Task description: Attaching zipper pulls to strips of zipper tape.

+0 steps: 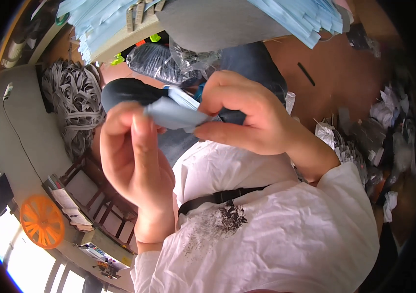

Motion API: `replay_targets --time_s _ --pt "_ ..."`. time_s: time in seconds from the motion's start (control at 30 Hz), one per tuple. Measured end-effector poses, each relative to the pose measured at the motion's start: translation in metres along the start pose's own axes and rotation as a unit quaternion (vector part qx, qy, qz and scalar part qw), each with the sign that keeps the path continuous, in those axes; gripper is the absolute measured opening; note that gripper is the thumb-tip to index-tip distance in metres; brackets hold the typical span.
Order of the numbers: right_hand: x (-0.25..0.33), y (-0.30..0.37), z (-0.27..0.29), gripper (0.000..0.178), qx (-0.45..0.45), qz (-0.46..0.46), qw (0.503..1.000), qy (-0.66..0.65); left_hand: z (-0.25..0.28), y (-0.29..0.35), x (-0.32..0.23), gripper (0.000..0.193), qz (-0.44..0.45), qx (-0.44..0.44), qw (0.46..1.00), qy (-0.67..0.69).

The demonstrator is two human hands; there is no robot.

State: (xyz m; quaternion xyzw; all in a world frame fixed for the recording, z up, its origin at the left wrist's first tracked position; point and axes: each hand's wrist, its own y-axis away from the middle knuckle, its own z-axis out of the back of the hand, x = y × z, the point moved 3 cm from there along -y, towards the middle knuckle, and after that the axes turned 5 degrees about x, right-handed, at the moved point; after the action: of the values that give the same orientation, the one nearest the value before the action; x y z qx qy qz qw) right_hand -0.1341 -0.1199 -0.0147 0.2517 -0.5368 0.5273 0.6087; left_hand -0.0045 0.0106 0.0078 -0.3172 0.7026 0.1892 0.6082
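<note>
Between my two hands, in front of my lap, is a small grey-blue flat piece (174,114), soft like cloth or thin sheet and slightly blurred. My left hand (137,151) pinches its left end between thumb and fingertips. At the other end, the thumb and curled fingers of my right hand (252,115) are closed on it. Just behind it shows a light blue folded piece (184,99) with white edges, next to the right fingers; whether it is joined to the grey-blue piece I cannot tell.
Ahead stands a table (125,39) with light blue stacks (88,22), a grey sheet (208,24) and small metal clips (139,12). Clear plastic bags (156,63) lie beneath. A heap of grey strips (73,97) is at left, scraps (383,117) at right.
</note>
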Motion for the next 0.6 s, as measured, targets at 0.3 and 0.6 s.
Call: replay_targets --time_s 0.3,0.6 --pt "-0.007 0.008 -0.012 0.021 0.058 -0.194 0.909 -0.365 -0.007 0.005 0.010 0.023 0.141 0.100 0.977 0.128" --pt "-0.009 0.012 -0.010 0.020 0.185 -0.208 0.892 -0.356 -0.004 -0.008 0.010 0.013 0.127 0.012 0.987 0.098"
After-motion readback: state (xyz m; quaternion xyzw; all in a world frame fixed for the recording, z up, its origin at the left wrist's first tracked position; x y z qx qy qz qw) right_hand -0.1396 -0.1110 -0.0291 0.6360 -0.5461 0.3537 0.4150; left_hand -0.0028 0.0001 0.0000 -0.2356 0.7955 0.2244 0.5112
